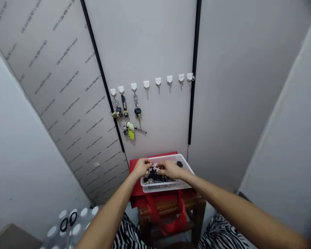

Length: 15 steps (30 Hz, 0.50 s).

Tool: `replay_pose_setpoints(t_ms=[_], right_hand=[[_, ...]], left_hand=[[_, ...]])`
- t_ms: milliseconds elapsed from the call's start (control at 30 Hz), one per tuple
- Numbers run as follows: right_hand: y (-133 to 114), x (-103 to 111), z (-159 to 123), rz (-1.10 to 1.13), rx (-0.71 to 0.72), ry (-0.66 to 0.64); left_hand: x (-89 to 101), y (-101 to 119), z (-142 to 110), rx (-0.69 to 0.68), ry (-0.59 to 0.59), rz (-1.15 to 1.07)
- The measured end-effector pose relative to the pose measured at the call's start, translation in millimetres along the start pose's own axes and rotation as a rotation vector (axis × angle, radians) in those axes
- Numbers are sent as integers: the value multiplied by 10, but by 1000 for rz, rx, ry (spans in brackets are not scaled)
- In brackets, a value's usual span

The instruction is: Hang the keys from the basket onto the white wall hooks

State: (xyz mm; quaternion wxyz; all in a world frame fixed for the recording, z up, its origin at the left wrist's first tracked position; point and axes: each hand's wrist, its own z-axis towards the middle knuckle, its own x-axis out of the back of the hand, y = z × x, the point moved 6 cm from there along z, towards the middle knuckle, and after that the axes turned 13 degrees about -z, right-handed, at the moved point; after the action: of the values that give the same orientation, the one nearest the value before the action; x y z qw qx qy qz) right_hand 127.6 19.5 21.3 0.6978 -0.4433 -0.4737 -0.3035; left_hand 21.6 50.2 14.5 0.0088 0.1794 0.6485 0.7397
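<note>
Both my hands reach into a white plastic basket (182, 162) full of several keys and key rings (155, 177). My left hand (142, 166) is curled at the basket's left rim, fingers pinched on a key ring. My right hand (170, 168) hovers over the pile, fingers bent and meeting the left hand's fingertips. The basket rests on a red cloth bag (137, 188) laid over a small wooden stool (171, 211). On the wall above runs a row of white hooks (158, 81). The three leftmost hooks carry key bunches (126, 117); the others are bare.
Grey wall panels with black seams (194, 72) close in the space on all sides. A pack of white-capped bottles (72, 221) with black scissors (68, 221) on top stands low left. A brown box corner (10, 237) sits at the bottom left. Zebra-striped fabric (220, 235) covers my knees.
</note>
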Motion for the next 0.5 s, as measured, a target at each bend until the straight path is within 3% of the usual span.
replay_pose_setpoints(t_ms=[167, 367, 500], right_hand=[[-112, 47, 126, 325, 71, 100], [-28, 183, 162, 514, -115, 146], [-47, 277, 172, 608, -112, 115]], left_hand=[[52, 218, 39, -40, 5, -38], [89, 361, 77, -50, 27, -72], [97, 504, 106, -49, 20, -116]])
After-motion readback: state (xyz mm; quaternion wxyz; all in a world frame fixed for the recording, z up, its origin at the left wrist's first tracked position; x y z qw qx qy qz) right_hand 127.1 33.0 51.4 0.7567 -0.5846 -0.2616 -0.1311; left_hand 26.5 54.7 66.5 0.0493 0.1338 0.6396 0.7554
